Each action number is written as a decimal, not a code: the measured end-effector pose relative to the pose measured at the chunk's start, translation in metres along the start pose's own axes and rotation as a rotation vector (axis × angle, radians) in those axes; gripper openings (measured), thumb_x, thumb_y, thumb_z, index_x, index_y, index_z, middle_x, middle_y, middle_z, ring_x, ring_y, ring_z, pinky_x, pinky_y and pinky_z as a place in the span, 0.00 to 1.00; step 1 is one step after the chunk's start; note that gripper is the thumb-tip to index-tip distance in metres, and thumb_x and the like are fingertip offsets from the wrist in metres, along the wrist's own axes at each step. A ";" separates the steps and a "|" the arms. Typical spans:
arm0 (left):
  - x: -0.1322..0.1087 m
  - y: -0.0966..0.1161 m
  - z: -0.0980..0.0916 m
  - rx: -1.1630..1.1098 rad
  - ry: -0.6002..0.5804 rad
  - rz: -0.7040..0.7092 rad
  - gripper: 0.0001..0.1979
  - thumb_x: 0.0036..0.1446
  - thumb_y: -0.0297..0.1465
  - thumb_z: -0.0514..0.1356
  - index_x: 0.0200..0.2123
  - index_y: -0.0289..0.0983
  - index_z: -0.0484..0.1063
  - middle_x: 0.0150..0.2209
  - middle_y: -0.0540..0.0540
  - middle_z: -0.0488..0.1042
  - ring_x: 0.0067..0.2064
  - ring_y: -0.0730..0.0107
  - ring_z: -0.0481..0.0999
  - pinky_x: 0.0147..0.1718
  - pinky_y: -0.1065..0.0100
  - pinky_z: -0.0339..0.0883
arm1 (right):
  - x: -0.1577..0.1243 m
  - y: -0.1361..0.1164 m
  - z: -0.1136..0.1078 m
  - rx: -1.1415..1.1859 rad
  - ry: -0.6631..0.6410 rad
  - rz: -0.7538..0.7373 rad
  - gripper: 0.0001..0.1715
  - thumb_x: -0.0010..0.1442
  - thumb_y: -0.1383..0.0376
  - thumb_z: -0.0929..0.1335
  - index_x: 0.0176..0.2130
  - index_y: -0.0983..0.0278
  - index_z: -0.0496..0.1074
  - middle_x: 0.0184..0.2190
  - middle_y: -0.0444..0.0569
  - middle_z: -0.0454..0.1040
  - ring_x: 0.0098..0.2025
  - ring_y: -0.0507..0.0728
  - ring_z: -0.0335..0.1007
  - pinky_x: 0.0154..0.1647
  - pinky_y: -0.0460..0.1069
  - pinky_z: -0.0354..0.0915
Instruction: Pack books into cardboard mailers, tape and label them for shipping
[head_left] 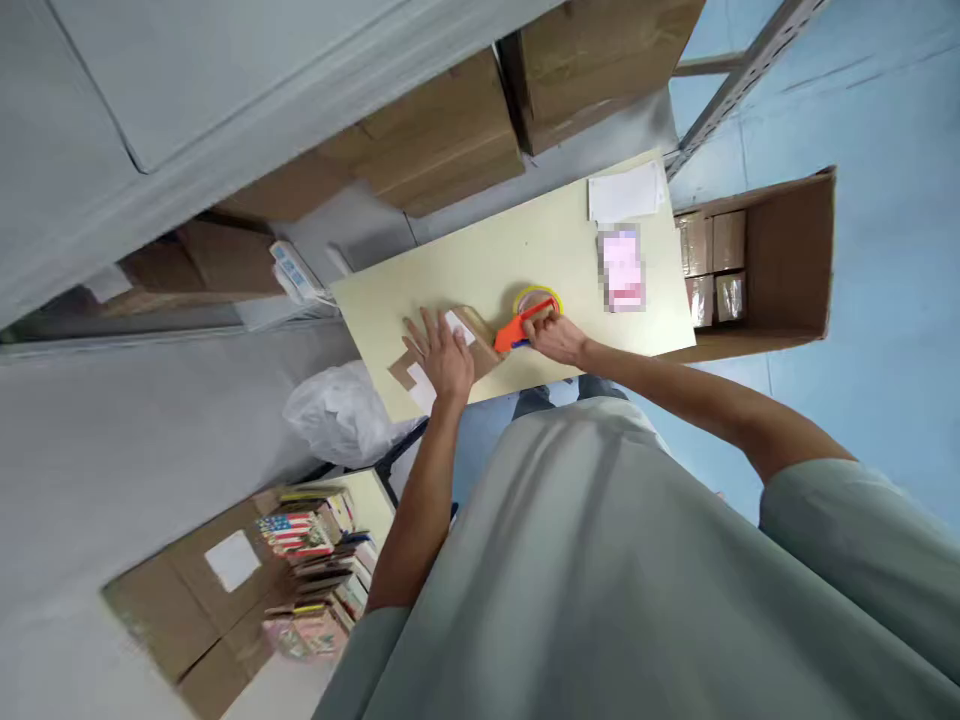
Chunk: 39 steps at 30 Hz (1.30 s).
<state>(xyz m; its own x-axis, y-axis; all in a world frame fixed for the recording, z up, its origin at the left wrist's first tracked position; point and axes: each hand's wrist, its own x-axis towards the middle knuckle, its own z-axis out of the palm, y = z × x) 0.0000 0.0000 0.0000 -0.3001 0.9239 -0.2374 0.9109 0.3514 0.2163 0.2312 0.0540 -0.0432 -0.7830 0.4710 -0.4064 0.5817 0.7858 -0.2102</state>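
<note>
My left hand [442,355] lies flat with its fingers spread, pressing on a small brown cardboard piece or box [487,352] with white labels on it. In my right hand [556,336] is the handle of an orange tape dispenser [511,332], my fingers closed around it. A roll of tape with a yellow rim [527,294] sits in the dispenser. The dispenser's front end touches or nearly touches the right edge of the cardboard; I cannot tell which. Both hands are over a cream table [457,270].
White paper sheets [626,193] and a blurred pink item [622,268] lie on the table's right part. An open carton [787,265] with wrapped packs stands to the right. Cardboard boxes [450,130] line the shelf behind. Stacked books [330,580] and a plastic bag [334,410] are at left.
</note>
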 end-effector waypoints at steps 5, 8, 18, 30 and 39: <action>-0.022 0.019 0.015 -0.040 -0.108 0.246 0.28 0.78 0.39 0.48 0.76 0.40 0.65 0.81 0.43 0.51 0.83 0.51 0.33 0.80 0.38 0.28 | -0.015 -0.055 0.008 0.145 -0.053 -0.069 0.25 0.72 0.79 0.54 0.62 0.83 0.65 0.45 0.74 0.82 0.45 0.67 0.83 0.51 0.61 0.66; -0.023 0.013 0.028 -0.073 -0.118 0.295 0.27 0.78 0.38 0.48 0.74 0.40 0.67 0.81 0.42 0.53 0.83 0.55 0.36 0.81 0.41 0.30 | -0.005 -0.070 0.007 0.203 -0.051 -0.021 0.25 0.73 0.79 0.52 0.60 0.81 0.67 0.44 0.74 0.82 0.45 0.66 0.83 0.48 0.58 0.66; -0.021 0.012 0.046 -0.158 -0.089 0.311 0.24 0.77 0.36 0.51 0.70 0.40 0.71 0.81 0.40 0.53 0.83 0.56 0.34 0.81 0.37 0.30 | -0.022 -0.036 -0.001 0.179 -0.070 -0.025 0.23 0.73 0.79 0.54 0.61 0.79 0.66 0.44 0.71 0.84 0.44 0.66 0.83 0.51 0.58 0.64; -0.023 0.020 0.043 -0.130 -0.053 0.352 0.25 0.78 0.37 0.47 0.70 0.38 0.70 0.80 0.41 0.56 0.83 0.58 0.34 0.81 0.39 0.32 | -0.036 0.041 -0.020 0.056 -0.083 0.218 0.25 0.78 0.71 0.53 0.66 0.82 0.61 0.47 0.75 0.83 0.47 0.70 0.82 0.54 0.60 0.61; -0.024 0.019 0.046 -0.114 -0.067 0.396 0.26 0.76 0.40 0.52 0.70 0.38 0.70 0.80 0.39 0.53 0.83 0.55 0.34 0.81 0.40 0.30 | 0.022 0.007 -0.050 0.232 -0.066 0.340 0.27 0.78 0.71 0.53 0.64 0.83 0.67 0.54 0.80 0.79 0.52 0.70 0.82 0.54 0.61 0.68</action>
<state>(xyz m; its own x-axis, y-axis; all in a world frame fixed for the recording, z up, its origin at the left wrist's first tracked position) 0.0376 -0.0218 -0.0335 0.0901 0.9804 -0.1753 0.9138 -0.0113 0.4061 0.2067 0.0899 -0.0096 -0.5263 0.6553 -0.5419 0.8448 0.4753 -0.2458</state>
